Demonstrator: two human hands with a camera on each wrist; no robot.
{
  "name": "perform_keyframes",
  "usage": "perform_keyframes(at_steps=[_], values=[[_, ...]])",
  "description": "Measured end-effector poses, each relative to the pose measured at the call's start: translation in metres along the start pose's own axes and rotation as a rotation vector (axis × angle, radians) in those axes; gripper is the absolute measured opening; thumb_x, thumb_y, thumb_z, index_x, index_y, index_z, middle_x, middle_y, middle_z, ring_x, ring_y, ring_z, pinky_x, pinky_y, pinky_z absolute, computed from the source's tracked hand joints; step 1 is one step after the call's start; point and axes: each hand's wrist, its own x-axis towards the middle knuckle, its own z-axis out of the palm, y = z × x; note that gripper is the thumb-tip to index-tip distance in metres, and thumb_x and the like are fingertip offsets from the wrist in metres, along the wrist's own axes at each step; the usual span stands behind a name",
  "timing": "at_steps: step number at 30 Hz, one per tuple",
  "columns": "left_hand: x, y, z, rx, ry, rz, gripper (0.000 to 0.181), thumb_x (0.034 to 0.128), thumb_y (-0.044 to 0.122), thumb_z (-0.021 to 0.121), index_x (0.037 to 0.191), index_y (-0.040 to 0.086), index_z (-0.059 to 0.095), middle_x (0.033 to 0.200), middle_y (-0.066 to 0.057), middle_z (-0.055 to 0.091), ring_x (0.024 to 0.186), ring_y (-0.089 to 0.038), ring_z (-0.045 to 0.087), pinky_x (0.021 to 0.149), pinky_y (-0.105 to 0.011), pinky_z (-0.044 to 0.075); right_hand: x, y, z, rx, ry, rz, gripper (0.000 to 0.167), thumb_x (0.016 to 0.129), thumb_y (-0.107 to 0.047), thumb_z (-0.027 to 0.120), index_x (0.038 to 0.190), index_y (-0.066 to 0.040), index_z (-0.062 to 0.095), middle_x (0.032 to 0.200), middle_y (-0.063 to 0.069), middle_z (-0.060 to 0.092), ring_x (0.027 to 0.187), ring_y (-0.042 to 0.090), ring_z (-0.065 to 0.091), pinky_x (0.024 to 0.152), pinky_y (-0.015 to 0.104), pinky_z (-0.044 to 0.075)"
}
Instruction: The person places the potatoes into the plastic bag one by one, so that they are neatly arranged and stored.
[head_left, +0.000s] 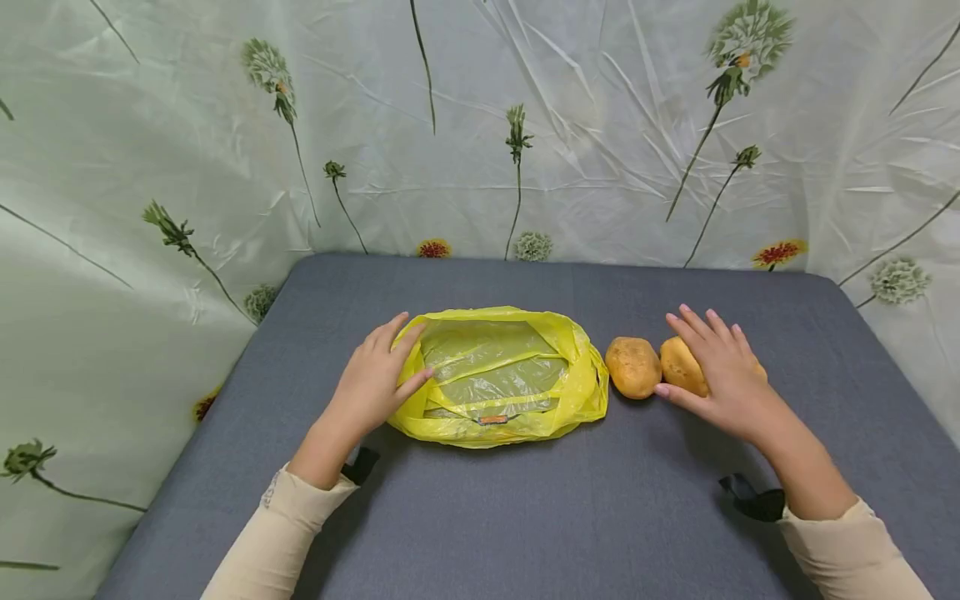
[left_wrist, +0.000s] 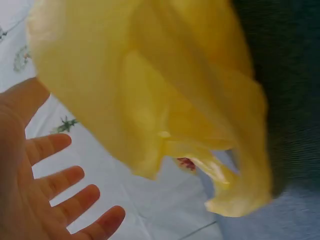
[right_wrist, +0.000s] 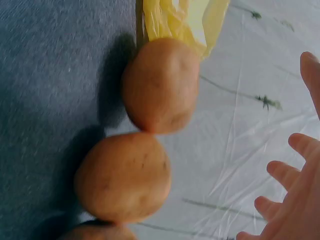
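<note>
A yellow plastic bag (head_left: pixel 588 375) lies with its mouth spread wide and its top facing up. At its left rim hovers my left hand (head_left: pixel 371 379), fingers extended; the left wrist view shows a gap between most of the fingers and the bag (left_wrist: pixel 150 90). To the right of the bag sits a potato (head_left: pixel 633 367), with a second potato (head_left: pixel 681 367) beside it. My right hand (head_left: pixel 727 379) is spread over the second one and holds nothing. In the right wrist view, a third potato (right_wrist: pixel 97 232) shows at the bottom edge, mostly cut off.
The things lie on a grey cloth-covered table (head_left: pixel 525 517). Behind and to the left hangs a pale curtain (head_left: pixel 465 167) printed with flowers. Each wrist wears a black strap (head_left: pixel 753 498).
</note>
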Motion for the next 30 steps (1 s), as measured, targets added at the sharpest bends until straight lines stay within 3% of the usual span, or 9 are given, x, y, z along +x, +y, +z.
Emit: perform_keyframes(at_steps=[10, 16, 22, 30], values=[[-0.014, -0.01, 0.011, -0.143, -0.042, -0.184, 0.056, 0.087, 0.033, 0.059, 0.133, 0.007, 0.04, 0.133, -0.02, 0.031, 0.109, -0.04, 0.038, 0.076, -0.052, 0.041, -0.023, 0.026, -0.003, 0.112, 0.083, 0.04, 0.081, 0.079, -0.025, 0.069, 0.142, -0.007, 0.021, 0.143, 0.022, 0.019, 0.13, 0.041, 0.007, 0.1, 0.054, -0.004], [-0.019, -0.017, 0.02, -0.277, -0.043, -0.223, 0.052, 0.0871, 0.026, 0.06, 0.129, 0.002, 0.042, 0.122, -0.023, 0.038, 0.101, -0.037, 0.046, 0.079, -0.05, 0.04, -0.038, 0.044, -0.002, 0.191, 0.117, 0.107, 0.077, 0.08, -0.019, 0.068, 0.141, -0.004, 0.022, 0.141, 0.026, 0.018, 0.129, 0.044, 0.009, 0.098, 0.06, 0.002], [-0.022, -0.022, 0.025, -0.422, -0.044, -0.279, 0.048, 0.0865, 0.023, 0.061, 0.126, 0.001, 0.046, 0.116, -0.019, 0.044, 0.078, -0.023, 0.049, 0.066, -0.035, 0.042, -0.052, 0.06, 0.001, 0.228, 0.095, 0.219, 0.077, 0.083, -0.019, 0.064, 0.143, -0.005, 0.018, 0.142, 0.026, 0.014, 0.129, 0.044, 0.008, 0.093, 0.065, 0.007], [-0.023, -0.033, 0.035, -0.692, -0.049, -0.329, 0.045, 0.0865, 0.022, 0.061, 0.123, 0.0, 0.047, 0.107, -0.016, 0.046, 0.071, -0.019, 0.049, 0.055, -0.026, 0.042, -0.061, 0.076, 0.009, 0.268, 0.081, 0.333, 0.077, 0.085, -0.021, 0.062, 0.143, -0.003, 0.014, 0.137, 0.033, 0.018, 0.117, 0.055, 0.021, 0.084, 0.068, 0.016]])
